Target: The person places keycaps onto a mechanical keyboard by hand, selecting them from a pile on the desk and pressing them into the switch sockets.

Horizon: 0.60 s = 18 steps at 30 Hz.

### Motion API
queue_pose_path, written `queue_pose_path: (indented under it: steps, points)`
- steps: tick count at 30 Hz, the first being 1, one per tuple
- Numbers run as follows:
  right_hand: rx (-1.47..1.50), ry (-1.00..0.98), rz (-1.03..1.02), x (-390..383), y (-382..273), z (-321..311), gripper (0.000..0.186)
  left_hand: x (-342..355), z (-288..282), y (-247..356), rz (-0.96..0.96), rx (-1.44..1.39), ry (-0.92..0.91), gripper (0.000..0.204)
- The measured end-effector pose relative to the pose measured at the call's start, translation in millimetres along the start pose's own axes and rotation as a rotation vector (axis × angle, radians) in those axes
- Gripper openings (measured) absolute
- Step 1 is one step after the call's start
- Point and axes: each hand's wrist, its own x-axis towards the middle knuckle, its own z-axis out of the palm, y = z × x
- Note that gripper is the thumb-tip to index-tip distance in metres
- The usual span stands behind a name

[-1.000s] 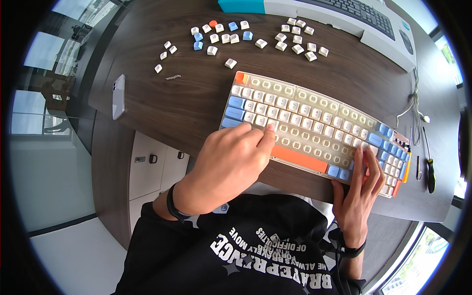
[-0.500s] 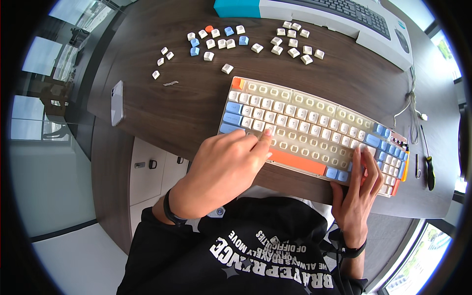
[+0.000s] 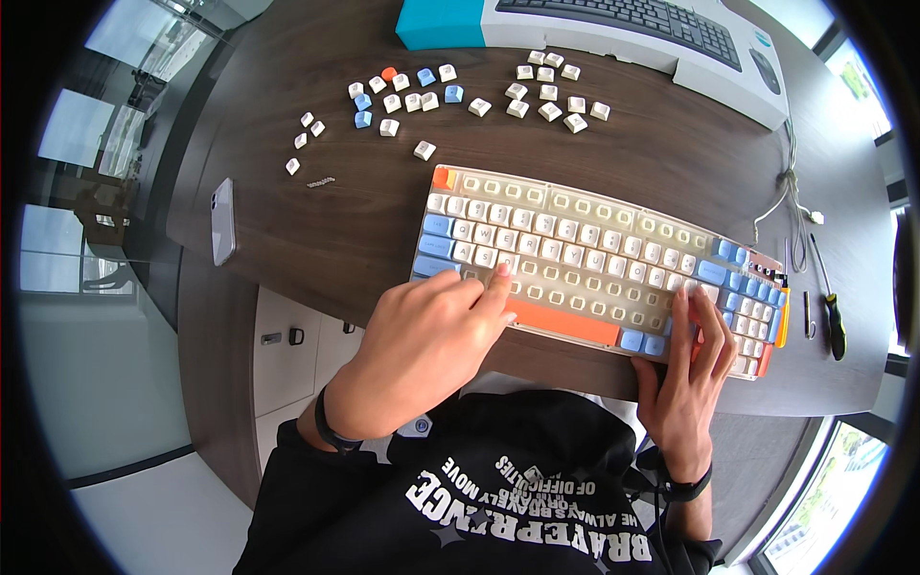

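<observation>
A partly capped keyboard [image 3: 565, 323] with white, blue and orange keycaps lies tilted on the desk; several rows show bare switches. My left hand [image 3: 431, 326] reaches over its left part. The index finger is stretched out and presses on a white keycap [image 3: 507, 259] in the third capped row. The thumb is held apart near the orange space bar, and the other fingers are folded under, partly hidden. My right hand [image 3: 685, 369] rests over the right part, fingers stretched out on the keys and thumb at the front edge. No object shows in it.
Loose white, blue and orange keycaps [image 3: 413, 102] lie behind the keyboard. At the back stands a keyboard box [image 3: 585, 38]. A phone [image 3: 222, 222] lies left; a screwdriver [image 3: 836, 326], a hooked tool [image 3: 808, 316] and a cable [image 3: 792, 163] are at the right.
The whole view has shifted slightly, so the desk things appear further left. Relative to the keyboard, both hands stay in place, with the left index finger still on the same keycap.
</observation>
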Motion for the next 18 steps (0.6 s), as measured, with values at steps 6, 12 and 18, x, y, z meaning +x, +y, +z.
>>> queue_pose_path:
  steps: [6,12,18]
  points:
    - [0.014,-0.011,0.004,0.5,-0.4,-0.5,0.078,0.2,-0.1,3.9,-0.014,0.014,-0.001,0.038]
    - [0.011,-0.007,-0.007,-0.4,1.3,0.9,0.079,4.3,-2.1,5.9,-0.003,0.050,-0.025,0.041]
    - [0.006,-0.003,-0.013,2.3,1.2,-1.2,0.078,6.7,-3.3,6.3,-0.022,0.042,-0.041,0.042]
